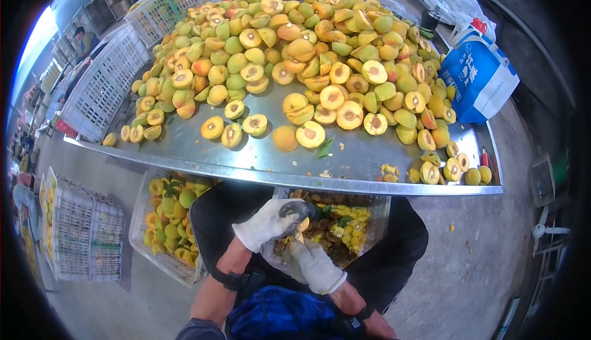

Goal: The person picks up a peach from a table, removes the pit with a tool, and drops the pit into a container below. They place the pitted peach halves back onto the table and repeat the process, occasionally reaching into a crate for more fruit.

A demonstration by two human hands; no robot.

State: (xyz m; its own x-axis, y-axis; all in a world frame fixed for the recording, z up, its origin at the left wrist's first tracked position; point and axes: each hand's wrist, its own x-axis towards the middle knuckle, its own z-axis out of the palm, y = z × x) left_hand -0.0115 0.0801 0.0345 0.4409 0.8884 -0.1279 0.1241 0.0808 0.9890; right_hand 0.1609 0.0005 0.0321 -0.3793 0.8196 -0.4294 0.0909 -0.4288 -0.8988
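Head view: white-gloved fingers of the left hand [269,222] curl tight around a small dark rounded thing [294,210], too blurred to identify. Just below, touching it, the gloved right hand [315,266] is closed too; what it grips I cannot tell. Both hang over a clear plastic crate of brownish pits and scraps [345,224]. Beyond it, a shiny steel table [203,149] carries a heap of halved yellow-green peaches [308,51].

The blue and white bag [477,78] at the desk's right edge bears white characters. They are too small to read.
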